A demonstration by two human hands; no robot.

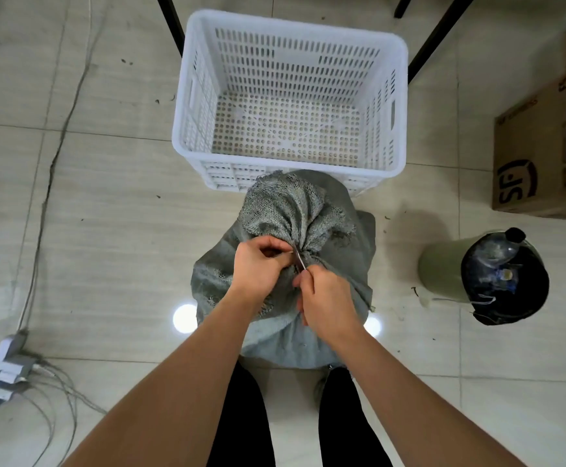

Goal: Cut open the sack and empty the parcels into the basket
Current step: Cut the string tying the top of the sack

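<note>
The grey woven sack (285,264) stands upright on the tiled floor (106,230), its neck bunched and tied. The left hand (258,264) pinches the gathered neck; the right hand (325,298) grasps a thin metal blade (300,259) set against the tie. The coarse cloth is frayed at its mouth. A white perforated plastic basket (187,96) sits just beyond, touching the sack. A cardboard box (538,156) and a bin (497,278) stand to the right.

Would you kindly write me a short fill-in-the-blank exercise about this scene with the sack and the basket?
1. The white basket holds ____ parcels.
2. The neck of the grey sack is ____ shut.
3. The thin metal blade is held in the ____ hand, while the left hand pinches the neck.
4. The cardboard box stands on the ____.

Missing words: no; tied; right; floor
</note>
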